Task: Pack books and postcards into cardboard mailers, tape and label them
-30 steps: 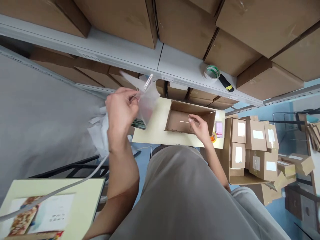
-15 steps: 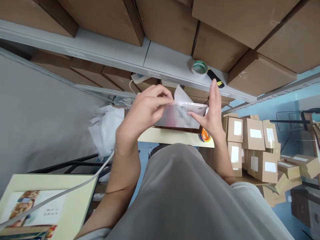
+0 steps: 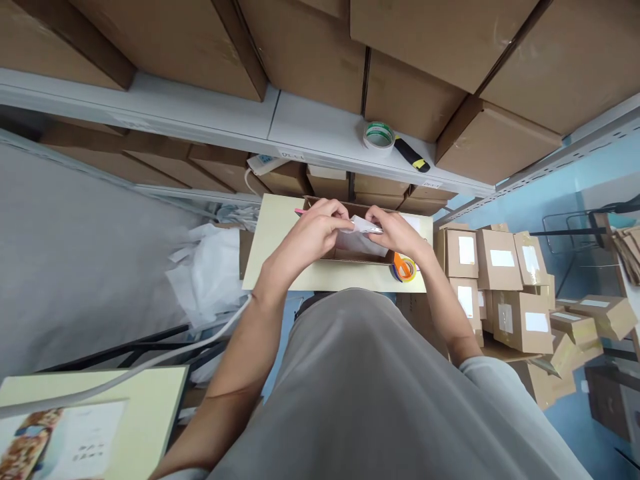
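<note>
Over an open cardboard box [image 3: 345, 260] on the pale yellow table, both hands hold a flat item in a whitish, translucent sleeve [image 3: 364, 225]. My left hand [image 3: 311, 235] pinches it with closed fingers. At the other end, my right hand [image 3: 399, 235] is closed on it, thumb and fingers bent round the edge. A pink corner [image 3: 299, 212] pokes out left of my left hand; whether it belongs to the same item I cannot tell. What lies inside the sleeve is hidden. An orange tape dispenser [image 3: 403, 267] with rolls sits just right of the box.
Large cartons fill the grey shelf [image 3: 210, 110] ahead, which also bears a green-and-white tape roll [image 3: 379, 137] and a black-and-yellow cutter [image 3: 411, 155]. Labelled boxes [image 3: 523, 320] are stacked at right. White bags [image 3: 213, 267] hang at left, near a grey cable [image 3: 200, 343].
The sleeved item has come down lower, towards the box. My right hand, flat with fingers stretched before, has closed on it. The view has shifted, showing more of the table.
</note>
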A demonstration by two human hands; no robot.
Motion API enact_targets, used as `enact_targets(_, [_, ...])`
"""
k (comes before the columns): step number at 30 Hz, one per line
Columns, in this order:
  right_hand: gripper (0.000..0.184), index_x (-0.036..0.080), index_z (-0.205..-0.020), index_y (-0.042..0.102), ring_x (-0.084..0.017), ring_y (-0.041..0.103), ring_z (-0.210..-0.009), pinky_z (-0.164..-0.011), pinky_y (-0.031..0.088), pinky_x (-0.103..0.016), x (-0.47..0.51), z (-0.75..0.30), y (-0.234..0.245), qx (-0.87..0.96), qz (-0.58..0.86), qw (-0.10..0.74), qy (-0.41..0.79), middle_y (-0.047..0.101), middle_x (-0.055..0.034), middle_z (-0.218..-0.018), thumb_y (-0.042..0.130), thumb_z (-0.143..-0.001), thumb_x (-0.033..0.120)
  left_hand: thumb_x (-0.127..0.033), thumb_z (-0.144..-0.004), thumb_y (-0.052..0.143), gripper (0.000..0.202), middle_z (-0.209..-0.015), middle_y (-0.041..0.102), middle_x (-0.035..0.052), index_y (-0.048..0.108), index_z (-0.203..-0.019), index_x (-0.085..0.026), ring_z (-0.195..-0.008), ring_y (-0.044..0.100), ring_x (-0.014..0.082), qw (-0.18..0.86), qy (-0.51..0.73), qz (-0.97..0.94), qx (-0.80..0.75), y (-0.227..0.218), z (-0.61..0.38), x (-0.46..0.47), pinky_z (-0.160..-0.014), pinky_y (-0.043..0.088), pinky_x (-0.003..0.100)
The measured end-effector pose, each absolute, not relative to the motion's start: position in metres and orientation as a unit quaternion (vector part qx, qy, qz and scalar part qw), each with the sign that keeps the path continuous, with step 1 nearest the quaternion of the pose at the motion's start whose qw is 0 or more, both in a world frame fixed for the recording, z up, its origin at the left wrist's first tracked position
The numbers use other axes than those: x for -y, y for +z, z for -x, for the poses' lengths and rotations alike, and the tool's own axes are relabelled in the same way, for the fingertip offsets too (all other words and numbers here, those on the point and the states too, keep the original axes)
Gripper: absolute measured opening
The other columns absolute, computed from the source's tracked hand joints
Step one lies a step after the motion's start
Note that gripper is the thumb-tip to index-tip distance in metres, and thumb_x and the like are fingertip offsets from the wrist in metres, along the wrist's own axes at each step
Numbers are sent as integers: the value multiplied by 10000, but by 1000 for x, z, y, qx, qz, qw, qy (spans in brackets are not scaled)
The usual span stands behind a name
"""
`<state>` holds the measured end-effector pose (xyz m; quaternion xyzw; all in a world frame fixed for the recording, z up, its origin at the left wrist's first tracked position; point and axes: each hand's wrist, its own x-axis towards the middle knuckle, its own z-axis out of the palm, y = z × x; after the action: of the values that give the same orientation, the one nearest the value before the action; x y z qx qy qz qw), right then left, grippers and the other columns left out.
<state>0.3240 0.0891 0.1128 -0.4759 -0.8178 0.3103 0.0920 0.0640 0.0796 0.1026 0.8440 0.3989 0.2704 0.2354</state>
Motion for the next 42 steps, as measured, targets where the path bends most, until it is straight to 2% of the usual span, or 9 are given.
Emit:
enact_targets(4, [445, 302, -1481, 705, -329, 780, -1241, -1003, 566, -374, -87, -319, 97, 827, 480, 68, 285, 830, -42, -1387, 673, -1042, 237, -69, -955, 498, 503, -1108, 741, 90, 915, -1130, -289, -1064, 631, 265, 244, 256, -843, -405, 77, -64, -86, -981, 567, 425])
enact_targets(10, [212, 240, -1131, 842, -356, 827, -1181, -1027, 592, -422, -92, -298, 47, 784, 559, -33, 268, 880, -128, -1244, 703, -1022, 123, -49, -905, 523, 565, -1135, 771, 110, 919, -1227, -289, -1063, 688, 272, 298, 144, -843, -425, 14, -71, -103, -1009, 566, 392])
enact_targets(15, [144, 125, -947, 813, -258, 845, -1052, -1004, 608, -372, -98, -271, 5, 721, 619, -81, 300, 877, -156, -1119, 703, -1034, 90, -73, -827, 644, 551, -1093, 835, 101, 920, -1240, -309, -1088, 760, 278, 343, 65, -821, -452, -28, -82, -116, -1013, 576, 355])
enact_targets(20, [370, 118, -1387, 718, -243, 767, -1186, -1056, 653, -472, -102, -252, -17, 681, 645, -101, 331, 737, -129, -1414, 730, -1126, 381, -186, -842, 784, 284, -1005, 874, 117, 936, -1061, -284, -1019, 809, 302, 372, 8, -792, -484, -45, -86, -121, -937, 573, 349])
enact_targets(25, [235, 79, -1256, 777, -279, 791, -1243, -1144, 597, -443, -81, -271, -1, 688, 655, -49, 309, 820, -182, -1336, 750, -1055, 197, -228, -945, 734, 309, -1226, 873, 119, 908, -1195, -277, -1197, 797, 336, 374, 24, -784, -496, -41, -66, -109, -1036, 571, 367])
enact_targets(27, [350, 126, -1386, 750, -298, 740, -1388, -1230, 552, -447, -60, -287, 10, 699, 655, 6, 287, 762, -206, -1508, 713, -1039, 153, -201, -982, 668, 365, -1320, 848, 124, 884, -1270, -259, -1266, 771, 351, 362, 65, -783, -503, -33, -52, -95, -1085, 568, 389])
enact_targets(33, [539, 137, -1500, 684, -370, 702, -1419, -1222, 561, -582, 7, -333, 15, 556, 767, 261, 184, 728, -252, -1525, 665, -1058, 445, -303, -1057, 639, 535, -1584, 652, 172, 654, -1588, -233, -1507, 593, 377, 240, 298, -677, -629, -11, -12, -41, -1306, 452, 531])
enact_targets(38, [574, 141, -1430, 726, -338, 764, -1282, -1102, 639, -534, 21, -341, -3, 495, 772, 308, 252, 775, -231, -1454, 623, -1055, 564, -364, -1019, 715, 645, -1491, 701, 191, 569, -1624, -192, -1421, 655, 394, 261, 275, -647, -662, -19, -2, -22, -1250, 500, 530])
enact_targets(42, [505, 238, -1433, 770, -305, 738, -1380, -1189, 602, -482, 17, -333, -2, 572, 721, 245, 305, 784, -136, -1498, 642, -1077, 573, -477, -1071, 658, 602, -1521, 728, 187, 610, -1598, -190, -1415, 680, 391, 280, 227, -726, -586, -28, -9, -18, -1247, 497, 521])
